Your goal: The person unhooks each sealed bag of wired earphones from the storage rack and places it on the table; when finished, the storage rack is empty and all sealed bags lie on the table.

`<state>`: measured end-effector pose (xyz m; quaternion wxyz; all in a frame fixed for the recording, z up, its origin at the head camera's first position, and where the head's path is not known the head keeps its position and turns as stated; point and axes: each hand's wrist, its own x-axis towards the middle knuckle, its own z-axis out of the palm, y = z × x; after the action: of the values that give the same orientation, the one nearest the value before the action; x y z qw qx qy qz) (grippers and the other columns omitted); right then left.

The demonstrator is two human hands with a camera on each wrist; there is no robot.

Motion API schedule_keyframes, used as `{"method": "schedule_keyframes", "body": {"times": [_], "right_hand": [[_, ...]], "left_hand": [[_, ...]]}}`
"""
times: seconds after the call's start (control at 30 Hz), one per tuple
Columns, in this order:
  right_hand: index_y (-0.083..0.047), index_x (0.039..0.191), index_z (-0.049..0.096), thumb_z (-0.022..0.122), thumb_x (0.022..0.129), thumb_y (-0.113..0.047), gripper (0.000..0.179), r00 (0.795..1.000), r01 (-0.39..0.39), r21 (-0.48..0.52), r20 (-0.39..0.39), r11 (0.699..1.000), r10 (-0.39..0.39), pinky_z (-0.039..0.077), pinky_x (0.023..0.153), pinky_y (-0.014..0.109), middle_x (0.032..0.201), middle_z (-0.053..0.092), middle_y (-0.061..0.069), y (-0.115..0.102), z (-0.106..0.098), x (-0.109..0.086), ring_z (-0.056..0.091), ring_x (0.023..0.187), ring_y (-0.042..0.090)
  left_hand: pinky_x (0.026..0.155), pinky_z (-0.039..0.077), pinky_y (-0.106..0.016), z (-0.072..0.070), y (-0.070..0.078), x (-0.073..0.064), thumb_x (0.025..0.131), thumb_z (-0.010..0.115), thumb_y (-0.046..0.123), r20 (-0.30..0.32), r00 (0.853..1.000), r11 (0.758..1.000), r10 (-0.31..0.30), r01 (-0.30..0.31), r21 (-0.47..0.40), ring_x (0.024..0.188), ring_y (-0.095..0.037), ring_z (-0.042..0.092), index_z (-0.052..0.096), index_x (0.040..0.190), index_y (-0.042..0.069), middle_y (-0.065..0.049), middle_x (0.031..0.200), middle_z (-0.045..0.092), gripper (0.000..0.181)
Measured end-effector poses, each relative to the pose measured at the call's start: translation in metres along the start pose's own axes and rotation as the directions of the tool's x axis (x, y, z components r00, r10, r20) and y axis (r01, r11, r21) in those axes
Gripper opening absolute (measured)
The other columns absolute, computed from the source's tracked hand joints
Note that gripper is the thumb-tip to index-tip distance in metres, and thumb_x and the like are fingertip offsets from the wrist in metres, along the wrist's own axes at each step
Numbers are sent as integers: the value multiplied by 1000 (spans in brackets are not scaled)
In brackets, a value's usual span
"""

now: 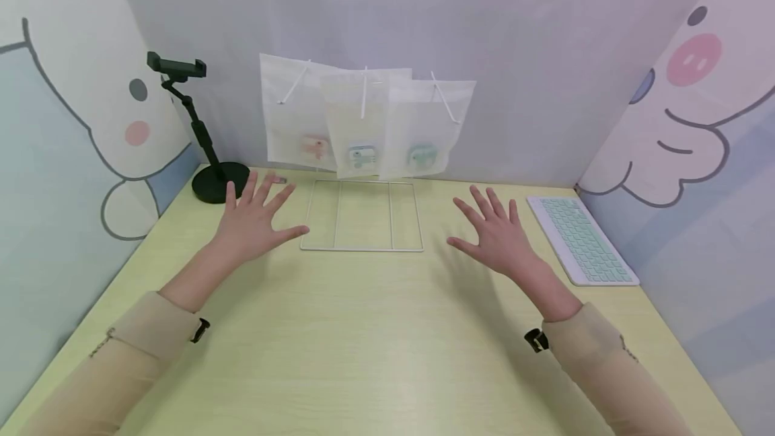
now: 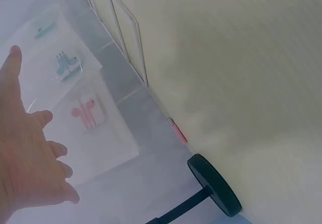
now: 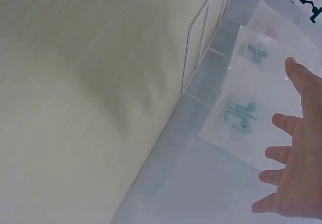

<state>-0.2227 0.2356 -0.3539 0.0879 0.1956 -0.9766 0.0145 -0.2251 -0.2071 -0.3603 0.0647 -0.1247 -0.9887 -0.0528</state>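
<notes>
My left hand (image 1: pixel 251 224) hovers over the table's left side with its fingers spread, holding nothing. On the right my other hand (image 1: pixel 499 237) is likewise raised, fingers apart and touching nothing. Between and beyond them stands a white wire rack (image 1: pixel 361 249), from whose prongs three translucent bags hang side by side and overlap. Inside the left bag (image 1: pixel 293 106) is a pink earphone set (image 2: pixel 88 113). The middle bag (image 1: pixel 356 120) contains a blue set (image 1: pixel 363 157), and the right bag (image 1: pixel 432 116) a green one (image 3: pixel 241 116).
A black phone stand (image 1: pixel 206 143) rises at the back left, beyond my left hand. Near its base lies a small pink object (image 2: pixel 179 133). At the right edge of the table (image 1: pixel 363 342) sits a white keyboard with mint keys (image 1: pixel 584 241). Printed walls enclose the back and sides.
</notes>
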Motion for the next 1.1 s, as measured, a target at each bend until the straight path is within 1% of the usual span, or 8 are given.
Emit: {"method": "schedule_keyframes", "body": {"times": [0.17, 0.27, 0.37, 0.5, 0.67, 0.87, 1.0, 1.1], "right_hand": [[-25, 150, 27, 51, 85, -66, 81, 1000, 9, -10, 5, 1000, -9, 6, 108, 67, 158, 12, 12, -2, -5, 12, 6, 144, 37], [-24, 150, 25, 51, 85, -66, 82, 1000, 14, 10, 19, 1000, -14, 6, 108, 67, 158, 11, 13, -3, -4, 19, 6, 144, 38], [-24, 151, 23, 51, 85, -66, 83, 999, 14, 33, 34, 999, -15, 3, 108, 68, 158, 9, 13, -6, 2, 27, 5, 144, 39], [-24, 151, 22, 52, 85, -65, 84, 999, 15, 48, 46, 999, -17, 3, 108, 68, 159, 8, 12, -9, 18, 37, 5, 144, 38], [-21, 151, 25, 56, 84, -62, 84, 997, 36, 93, 66, 995, -42, 8, 107, 68, 158, 10, 13, -13, 40, 45, 8, 144, 38], [-18, 151, 23, 59, 83, -60, 87, 991, 50, 190, 116, 980, -73, 16, 106, 68, 158, 11, 14, -17, 67, 54, 14, 142, 40], [-16, 152, 21, 60, 83, -60, 91, 981, 55, 229, 170, 972, -95, 18, 106, 68, 158, 11, 15, -18, 81, 58, 15, 142, 40], [-15, 152, 20, 61, 84, -58, 90, 975, 73, 268, 184, 961, -126, 18, 105, 68, 157, 12, 16, -17, 88, 59, 16, 142, 41]], "left_hand": [[108, -16, -61, -8, -15, 12, 80, 42, 79, -49, 999, 1000, -19, 19, -6, 144, -35, -12, 24, 151, 22, -17, 158, 3, 93], [108, -17, -60, -10, -24, 20, 79, 41, 80, -63, 997, 999, -39, 39, 2, 144, -35, -13, 18, 152, 23, -16, 158, 1, 95], [108, -17, -60, -11, -32, 30, 79, 41, 80, -81, 995, 999, -54, 54, 7, 143, -35, -14, 12, 153, 24, -17, 158, -2, 97], [108, -16, -61, -12, -42, 46, 80, 42, 78, -105, 991, 997, -80, 80, -7, 142, -35, -17, 5, 153, 24, -17, 158, -7, 98], [108, -13, -63, -13, -53, 70, 83, 47, 72, -153, 979, 989, -133, 122, -79, 142, -36, -17, 5, 153, 17, -17, 157, -10, 99], [108, -10, -63, -12, -63, 90, 83, 48, 71, -145, 969, 964, -200, 168, -204, 141, -33, -21, -1, 153, 14, -16, 157, -14, 103], [110, -8, -61, -9, -63, 102, 84, 55, 64, -145, 967, 939, -208, 156, -306, 142, -34, -18, -5, 153, 14, -15, 157, -11, 104], [112, -5, -59, -7, -64, 109, 85, 60, 57, -159, 966, 923, -206, 138, -360, 143, -36, -12, -6, 152, 13, -15, 158, -8, 104]]}}
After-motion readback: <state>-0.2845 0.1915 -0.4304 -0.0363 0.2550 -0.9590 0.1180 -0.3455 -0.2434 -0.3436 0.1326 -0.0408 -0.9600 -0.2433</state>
